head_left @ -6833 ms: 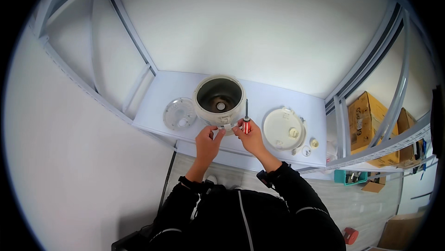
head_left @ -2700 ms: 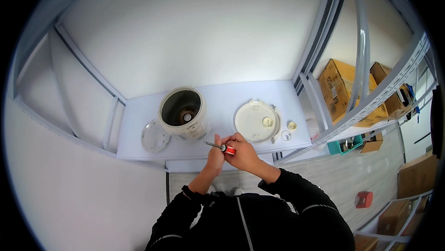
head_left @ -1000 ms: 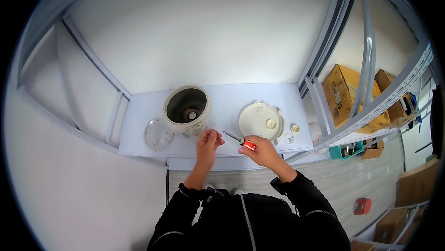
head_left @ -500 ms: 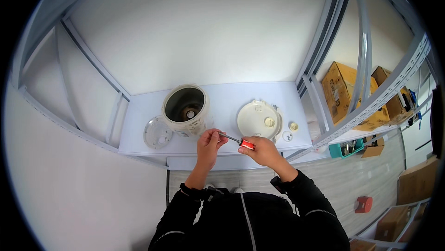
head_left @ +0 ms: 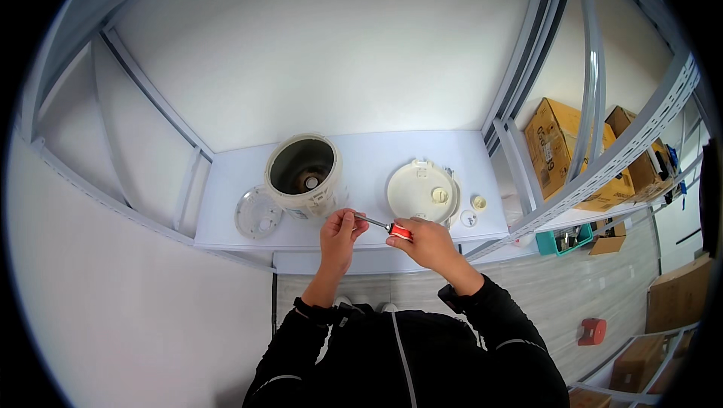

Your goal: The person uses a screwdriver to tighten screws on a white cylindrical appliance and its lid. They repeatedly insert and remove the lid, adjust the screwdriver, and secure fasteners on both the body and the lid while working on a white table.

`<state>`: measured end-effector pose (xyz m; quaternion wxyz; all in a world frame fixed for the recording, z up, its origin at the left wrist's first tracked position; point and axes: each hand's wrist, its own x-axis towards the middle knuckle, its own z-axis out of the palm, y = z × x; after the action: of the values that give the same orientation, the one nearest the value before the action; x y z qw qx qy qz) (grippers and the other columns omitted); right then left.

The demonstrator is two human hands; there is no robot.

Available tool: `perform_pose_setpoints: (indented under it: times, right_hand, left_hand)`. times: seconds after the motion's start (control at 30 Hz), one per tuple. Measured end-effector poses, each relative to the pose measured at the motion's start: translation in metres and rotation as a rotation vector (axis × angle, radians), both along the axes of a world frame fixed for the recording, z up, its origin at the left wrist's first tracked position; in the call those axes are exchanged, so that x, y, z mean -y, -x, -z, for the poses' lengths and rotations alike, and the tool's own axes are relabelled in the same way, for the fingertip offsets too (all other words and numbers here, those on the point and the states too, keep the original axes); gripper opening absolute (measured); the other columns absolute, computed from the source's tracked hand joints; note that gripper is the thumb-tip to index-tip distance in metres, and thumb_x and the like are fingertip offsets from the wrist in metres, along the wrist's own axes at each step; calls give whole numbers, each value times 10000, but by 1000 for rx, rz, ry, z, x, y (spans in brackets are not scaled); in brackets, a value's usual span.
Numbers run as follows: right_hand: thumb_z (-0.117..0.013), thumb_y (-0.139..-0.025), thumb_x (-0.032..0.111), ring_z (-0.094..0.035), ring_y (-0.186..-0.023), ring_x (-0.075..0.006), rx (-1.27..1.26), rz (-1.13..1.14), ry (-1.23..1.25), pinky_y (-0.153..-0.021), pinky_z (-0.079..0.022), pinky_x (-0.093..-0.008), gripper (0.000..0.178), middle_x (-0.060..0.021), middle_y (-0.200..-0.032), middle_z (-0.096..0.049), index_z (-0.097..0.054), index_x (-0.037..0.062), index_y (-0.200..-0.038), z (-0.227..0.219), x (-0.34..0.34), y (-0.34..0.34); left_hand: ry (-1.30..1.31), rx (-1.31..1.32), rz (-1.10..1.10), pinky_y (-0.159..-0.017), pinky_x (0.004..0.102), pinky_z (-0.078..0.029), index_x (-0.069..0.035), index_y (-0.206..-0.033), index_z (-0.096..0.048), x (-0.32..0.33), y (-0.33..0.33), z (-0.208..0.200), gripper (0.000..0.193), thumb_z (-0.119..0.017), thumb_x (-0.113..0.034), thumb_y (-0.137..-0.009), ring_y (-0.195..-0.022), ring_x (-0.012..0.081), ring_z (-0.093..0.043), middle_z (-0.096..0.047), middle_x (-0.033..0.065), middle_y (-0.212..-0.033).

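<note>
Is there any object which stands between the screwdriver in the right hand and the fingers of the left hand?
Nothing visible does: the screwdriver in the right hand runs with its shaft up to the left hand, at its fingertips. Whether these pinch something small cannot be told. The pot stands beyond, off this line.

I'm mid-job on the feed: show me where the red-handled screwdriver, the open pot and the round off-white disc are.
Screwdriver (head_left: 400, 231): head view, on its red handle.
Open pot (head_left: 313, 203): head view, on its outer front wall.
Off-white disc (head_left: 410, 191): head view, on its bare face.
</note>
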<state>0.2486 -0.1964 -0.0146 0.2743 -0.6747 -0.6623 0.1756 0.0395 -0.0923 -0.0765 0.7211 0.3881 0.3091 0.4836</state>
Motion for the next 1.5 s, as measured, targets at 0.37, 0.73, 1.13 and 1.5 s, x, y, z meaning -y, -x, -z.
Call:
perform_pose_setpoints:
  times: [0.37, 0.73, 1.13, 1.5]
  right_hand:
    - [-800, -847, 15, -674, -1032, -342, -363, -227, -56, -853, -565, -399, 493, -134, -1221, -620, -652, 60, -1315, -20, 13, 3]
    - [-783, -876, 45, -704, -849, -351, -286, -216, -253, -728, -589, -430, 443, -127, -1265, -642, -680, 99, -1304, 12, 19, 36]
    - [-773, -876, 28, -706, -903, -331, -228, -100, -305, -762, -583, -438, 452, -142, -1268, -615, -675, 82, -1314, 27, 12, 78]
    - [-771, -902, 42, -712, -879, -339, -274, 3, -237, -755, -582, -432, 440, -151, -1273, -623, -668, 85, -1327, 23, 9, 103]
  left_hand:
    - [121, -60, -179, -835, 312, -643, -9, -1150, -678, -7, 6, 14, 241, -610, -240, -1129, -849, 140, -717, -730, 65, -986]
    - [255, -118, -184, -812, 316, -637, -38, -1167, -697, -14, 18, 22, 220, -626, -241, -1121, -854, 140, -719, -751, 69, -1027]
    - [279, -120, -101, -815, 291, -616, -56, -1136, -713, -37, 31, 27, 214, -679, -262, -1094, -847, 112, -698, -741, 34, -1008]
    - [304, -51, -80, -790, 295, -609, -44, -1071, -739, -46, 41, 25, 188, -722, -231, -1063, -794, 103, -672, -733, 20, -941]
